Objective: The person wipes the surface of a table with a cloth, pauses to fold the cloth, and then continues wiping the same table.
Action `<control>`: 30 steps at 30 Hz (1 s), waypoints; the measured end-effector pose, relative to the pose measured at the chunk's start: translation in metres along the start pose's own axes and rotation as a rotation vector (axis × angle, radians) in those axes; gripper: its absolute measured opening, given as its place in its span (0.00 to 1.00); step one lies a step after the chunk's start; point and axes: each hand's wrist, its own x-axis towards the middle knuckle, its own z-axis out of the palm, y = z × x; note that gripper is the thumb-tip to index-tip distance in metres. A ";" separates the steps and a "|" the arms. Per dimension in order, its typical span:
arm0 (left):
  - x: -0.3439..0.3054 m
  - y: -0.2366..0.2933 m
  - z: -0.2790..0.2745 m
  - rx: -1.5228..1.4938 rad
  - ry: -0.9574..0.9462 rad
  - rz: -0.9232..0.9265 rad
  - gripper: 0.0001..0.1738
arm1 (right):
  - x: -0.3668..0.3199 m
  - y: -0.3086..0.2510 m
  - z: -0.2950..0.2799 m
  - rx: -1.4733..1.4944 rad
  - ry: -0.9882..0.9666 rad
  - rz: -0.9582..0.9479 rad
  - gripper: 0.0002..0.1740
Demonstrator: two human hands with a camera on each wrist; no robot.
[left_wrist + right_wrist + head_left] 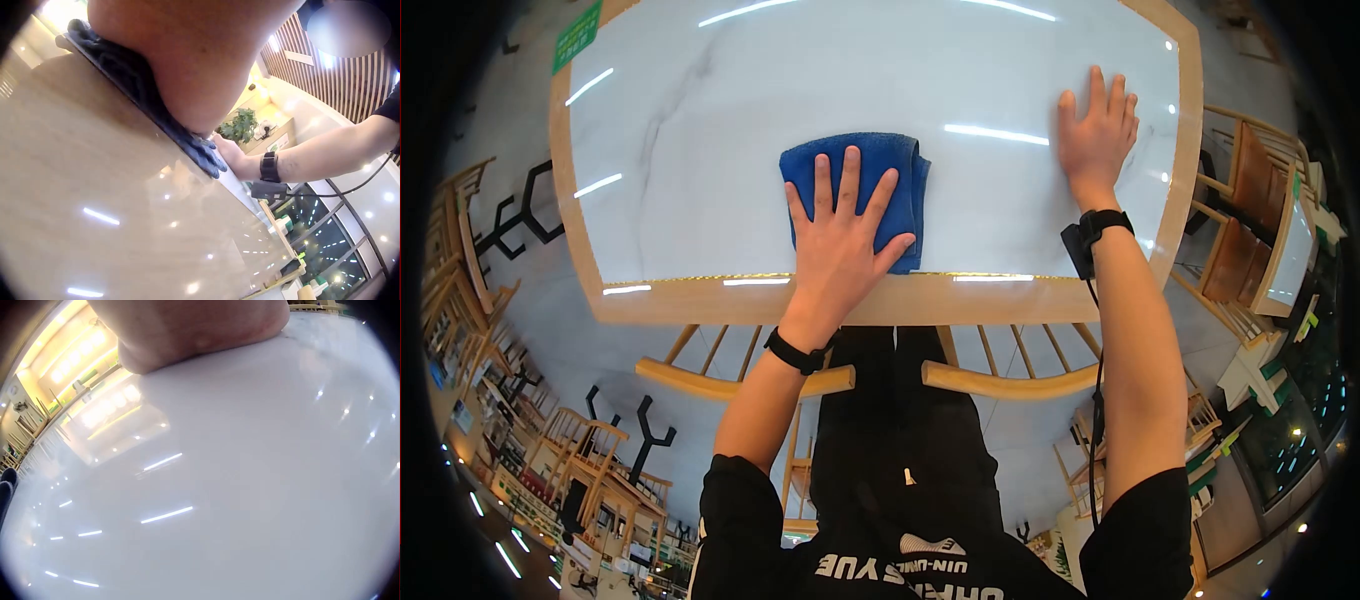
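A folded blue cloth (pixel 855 155) lies on the glossy white tabletop (pixel 730 120), near its front edge. My left hand (pixel 837 225) rests flat on the cloth with fingers spread, thumb pointing right. In the left wrist view the cloth (pixel 128 78) shows as a dark layer beneath the hand (pixel 187 56). Over to the right, my right hand (pixel 1097 140) rests palm down on the bare tabletop, fingers pointing away and holding nothing. The right wrist view shows the heel of that hand (pixel 200 331) against the white surface.
A pale wooden border (pixel 880 300) frames the tabletop. Two wooden chair backs (pixel 1010 382) stand at the front edge, either side of my legs. A green sticker (pixel 576 38) marks the far left corner. A cable (pixel 1096 430) runs down from the right wrist camera.
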 end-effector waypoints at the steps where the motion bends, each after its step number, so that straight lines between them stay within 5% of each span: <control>1: -0.006 0.001 0.001 0.001 -0.006 -0.002 0.46 | 0.000 0.001 0.001 -0.001 0.006 -0.004 0.40; 20: -0.137 0.025 0.009 0.027 -0.113 -0.084 0.46 | 0.004 0.009 0.015 -0.017 0.089 -0.051 0.40; 30: -0.122 0.055 0.026 -0.124 -0.012 -0.197 0.42 | 0.007 0.008 0.012 -0.036 0.039 -0.029 0.41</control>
